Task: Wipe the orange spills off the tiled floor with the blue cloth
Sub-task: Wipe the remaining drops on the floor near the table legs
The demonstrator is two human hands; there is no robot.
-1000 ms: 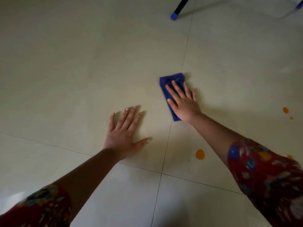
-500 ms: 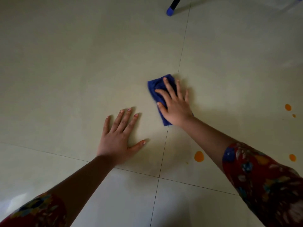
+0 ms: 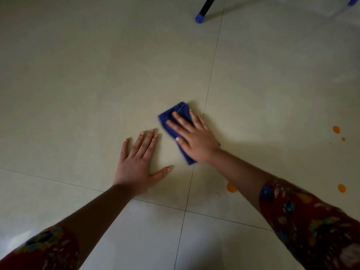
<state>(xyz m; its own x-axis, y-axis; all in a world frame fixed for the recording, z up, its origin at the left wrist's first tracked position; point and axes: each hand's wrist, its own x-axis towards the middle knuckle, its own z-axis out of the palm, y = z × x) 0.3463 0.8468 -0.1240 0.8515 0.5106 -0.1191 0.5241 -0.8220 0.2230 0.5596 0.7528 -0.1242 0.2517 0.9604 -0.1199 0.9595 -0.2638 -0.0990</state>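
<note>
A folded blue cloth (image 3: 180, 114) lies flat on the pale tiled floor (image 3: 97, 84), just left of a grout line. My right hand (image 3: 194, 139) presses down on it with straight fingers and covers its middle. My left hand (image 3: 136, 164) rests flat on the floor to the cloth's left, fingers spread, holding nothing. An orange spill (image 3: 231, 188) sits near my right forearm, partly hidden by it. Two more orange spots (image 3: 336, 129) (image 3: 341, 188) and a tiny one (image 3: 343, 139) lie at the far right.
A black furniture leg with a blue foot (image 3: 199, 17) stands at the top, right of centre. Another blue foot (image 3: 351, 1) shows at the top right corner. Grout lines cross below my hands.
My right hand has slid the blue cloth leftward across the grout line, closer to my left hand. My left hand stays planted on the floor.
</note>
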